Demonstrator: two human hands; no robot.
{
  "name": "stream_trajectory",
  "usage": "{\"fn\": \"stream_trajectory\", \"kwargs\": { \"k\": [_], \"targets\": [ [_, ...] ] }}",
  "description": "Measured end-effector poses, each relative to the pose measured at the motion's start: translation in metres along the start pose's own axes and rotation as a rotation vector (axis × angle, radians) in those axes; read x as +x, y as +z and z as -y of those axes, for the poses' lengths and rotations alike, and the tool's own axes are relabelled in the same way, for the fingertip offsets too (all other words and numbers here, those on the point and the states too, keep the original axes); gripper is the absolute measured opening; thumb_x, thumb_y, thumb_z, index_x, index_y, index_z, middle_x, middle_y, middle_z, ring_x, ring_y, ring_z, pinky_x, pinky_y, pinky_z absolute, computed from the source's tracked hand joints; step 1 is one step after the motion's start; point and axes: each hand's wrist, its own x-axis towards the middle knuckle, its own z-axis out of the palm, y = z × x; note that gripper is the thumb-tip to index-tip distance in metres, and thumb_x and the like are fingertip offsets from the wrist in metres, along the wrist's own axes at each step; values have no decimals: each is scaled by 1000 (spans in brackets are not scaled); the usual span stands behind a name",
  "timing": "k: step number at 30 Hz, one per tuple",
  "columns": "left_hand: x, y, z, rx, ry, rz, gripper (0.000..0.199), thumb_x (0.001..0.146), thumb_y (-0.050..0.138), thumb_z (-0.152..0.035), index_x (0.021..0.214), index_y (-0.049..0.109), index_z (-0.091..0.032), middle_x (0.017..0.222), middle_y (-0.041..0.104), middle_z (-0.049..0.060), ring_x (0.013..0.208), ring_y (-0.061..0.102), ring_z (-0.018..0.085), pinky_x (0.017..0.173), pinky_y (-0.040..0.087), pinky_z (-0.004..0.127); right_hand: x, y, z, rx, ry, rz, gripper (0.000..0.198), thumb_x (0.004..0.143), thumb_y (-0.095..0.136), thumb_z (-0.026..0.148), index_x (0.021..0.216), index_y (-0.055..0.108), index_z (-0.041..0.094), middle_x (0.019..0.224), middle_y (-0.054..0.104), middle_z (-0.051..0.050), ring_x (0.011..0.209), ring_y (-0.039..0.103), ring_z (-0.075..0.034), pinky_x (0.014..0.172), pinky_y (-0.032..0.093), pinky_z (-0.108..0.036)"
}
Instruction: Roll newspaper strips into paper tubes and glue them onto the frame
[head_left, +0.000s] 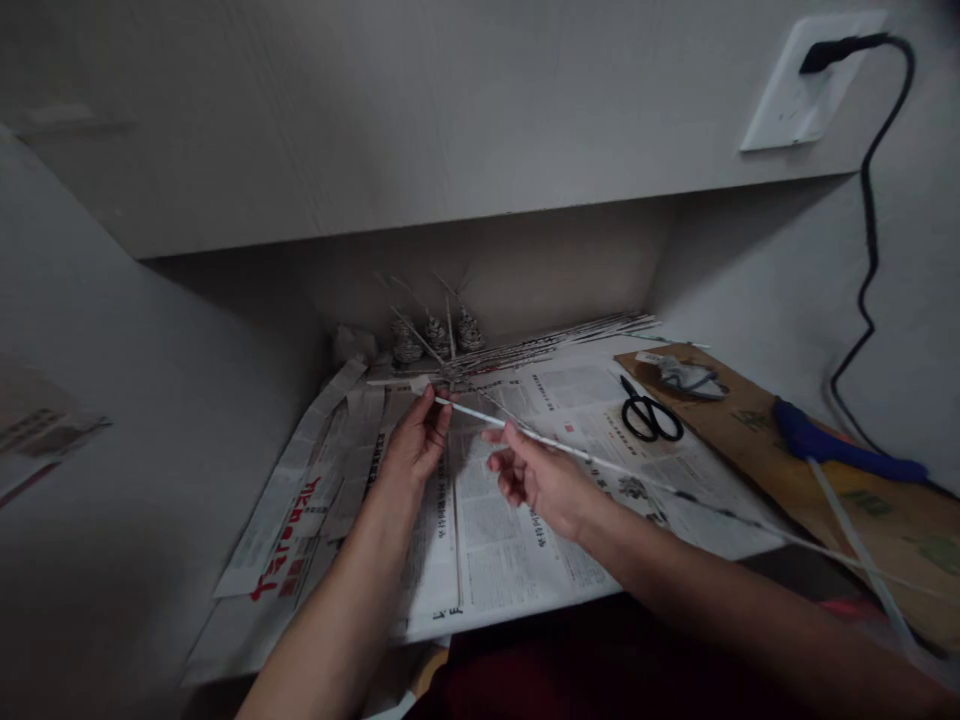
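My left hand [416, 440] is closed, with thumb and fingers pinching the near end of a long, thin rolled newspaper stick [637, 478]. Just beyond those fingertips is a small tangle of crossed paper sticks [451, 374], some pointing up and away; whether the hand also grips it I cannot tell. My right hand [536, 478] pinches the same long stick farther along, between thumb and forefinger, its other fingers curled loosely below. From there the stick runs over my right forearm toward the lower right.
Newspaper [495, 560] covers the table. Several woven paper pieces [436, 333] and a bundle of paper sticks [555, 340] lie at the back. Black scissors [651, 418], a cardboard sheet [739, 425] and a blue glue gun [840, 450] are right. A power cord [870, 240] hangs from the wall socket [806, 110].
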Motion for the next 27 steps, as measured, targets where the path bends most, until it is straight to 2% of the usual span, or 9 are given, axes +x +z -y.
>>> {"fn": "stream_trajectory", "kwargs": {
  "k": [2,5,7,10,13,19,21,24,27],
  "targets": [
    [3,-2,-1,7,33,-25,14,85,54,-11,74,63,-12,66,66,1,63,67,11,52,53,12,-31,5,-1,-293,-60,156,42,90,42,51,111,59,19,79,63,-4,54,55,-11,46,42,-24],
    [5,-4,-3,19,58,-58,15,85,54,-11,73,63,-12,64,65,1,60,67,10,51,54,12,-68,1,8,-998,-561,250,30,88,53,37,114,62,23,98,67,-7,93,60,-20,81,47,-35],
    [5,-3,-3,25,66,-66,15,85,54,-11,73,63,-12,64,65,1,60,66,10,51,53,12,-75,-11,15,-1416,-770,9,36,89,53,31,123,57,22,114,63,-10,112,51,-27,94,38,-46],
    [4,-2,-3,23,77,-64,14,84,56,-12,72,63,-13,63,65,1,61,66,9,52,53,11,-67,-35,17,-1796,-565,-339,39,89,51,30,125,55,15,108,65,-17,105,54,-34,87,38,-52],
    [2,-2,-4,12,77,-50,13,83,57,-12,72,63,-12,64,64,2,62,66,10,53,53,12,-60,-51,17,-1717,-225,-249,30,92,43,30,107,63,14,78,67,-13,74,61,-25,69,44,-39],
    [2,-1,-7,-16,14,-35,18,85,55,-14,70,64,-13,63,64,1,57,63,6,54,52,9,-75,-54,24,-384,291,257,47,94,26,51,100,58,18,45,33,7,35,27,-7,41,29,-23],
    [2,0,-7,-13,-3,-35,17,85,56,-15,70,64,-13,62,63,1,57,63,6,55,52,8,-79,-53,20,-190,359,315,52,94,24,55,103,57,16,45,28,9,34,23,-6,40,28,-23],
    [1,0,-6,15,-16,-22,15,83,58,-16,70,64,-13,62,63,1,58,64,7,52,52,9,-78,-52,12,-435,326,290,49,92,31,55,108,57,17,51,43,4,41,38,-9,46,34,-24],
    [-1,-1,-4,31,7,-39,13,82,60,-15,70,64,-12,62,63,1,58,64,9,50,53,12,-71,-50,9,-1010,35,99,34,85,51,48,102,58,19,72,60,-4,63,53,-15,59,38,-28]
  ]
}}
